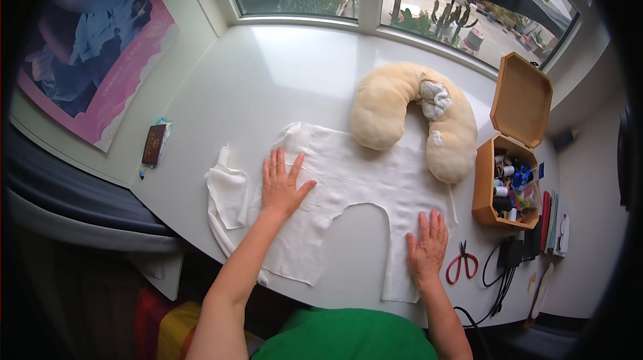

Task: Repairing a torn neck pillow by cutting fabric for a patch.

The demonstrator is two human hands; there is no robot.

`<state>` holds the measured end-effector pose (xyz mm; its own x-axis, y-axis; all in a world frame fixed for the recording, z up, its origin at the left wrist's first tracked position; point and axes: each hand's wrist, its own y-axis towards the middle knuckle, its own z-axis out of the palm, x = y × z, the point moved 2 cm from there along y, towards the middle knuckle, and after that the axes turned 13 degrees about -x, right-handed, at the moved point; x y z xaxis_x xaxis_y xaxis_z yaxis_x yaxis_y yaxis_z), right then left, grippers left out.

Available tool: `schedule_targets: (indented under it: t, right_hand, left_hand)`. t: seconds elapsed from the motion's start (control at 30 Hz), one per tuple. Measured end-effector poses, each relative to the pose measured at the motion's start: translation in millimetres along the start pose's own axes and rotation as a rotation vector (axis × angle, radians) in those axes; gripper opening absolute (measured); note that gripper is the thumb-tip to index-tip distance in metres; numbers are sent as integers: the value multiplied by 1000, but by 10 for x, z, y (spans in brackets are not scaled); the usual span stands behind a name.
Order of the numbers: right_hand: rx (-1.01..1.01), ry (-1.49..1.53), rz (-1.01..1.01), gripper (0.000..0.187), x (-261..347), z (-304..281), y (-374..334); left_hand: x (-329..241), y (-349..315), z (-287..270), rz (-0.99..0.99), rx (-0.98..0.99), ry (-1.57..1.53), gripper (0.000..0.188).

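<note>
A white piece of fabric with a U-shaped cutout at its near edge lies spread on the white table. My left hand rests on its left part, fingers apart and palm down. On the right leg of the fabric lies my right hand, also flat with nothing in it. Beyond the cloth sits a cream U-shaped neck pillow, partly over its far edge; white stuffing shows through an opening on it. To the left is a loose folded white fabric scrap.
Red-handled scissors lie right of my right hand. A wooden sewing box with its lid up holds thread spools. Black cables and books are at the right edge. A brown booklet lies far left, below a pink poster.
</note>
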<state>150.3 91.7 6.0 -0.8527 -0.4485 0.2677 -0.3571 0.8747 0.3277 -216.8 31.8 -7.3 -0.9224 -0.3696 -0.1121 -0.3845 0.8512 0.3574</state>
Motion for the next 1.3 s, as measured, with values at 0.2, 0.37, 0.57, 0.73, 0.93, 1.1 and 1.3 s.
schedule_targets:
  t: [0.2,0.37,0.57,0.73,0.93,1.1,1.3]
  right_hand:
    - [-15,24,-1,58,13,11,9]
    - [-72,44,1,54,-35,-5,19]
    - [-361,553,320,38,-258,-140,482]
    - [-450,801,633,45,-749,61,1138]
    - [-308,934,899,58,-978,303,1555]
    - [-281,993,960,65,-990,410,1697]
    - [1,1425,1090,55,-786,95,1986]
  left_hand:
    - [34,4,45,6,13,33,76]
    - [46,23,48,14,17,-2,77]
    - [16,152,-32,-99,-139,-184,73]
    - [-341,629,-52,-452,91,-872,62]
    - [-801,1084,103,-767,217,-1312,56]
    - [-997,1443,308,-835,362,-1382,57]
    - [-1192,1791,344,-964,432,-1456,59]
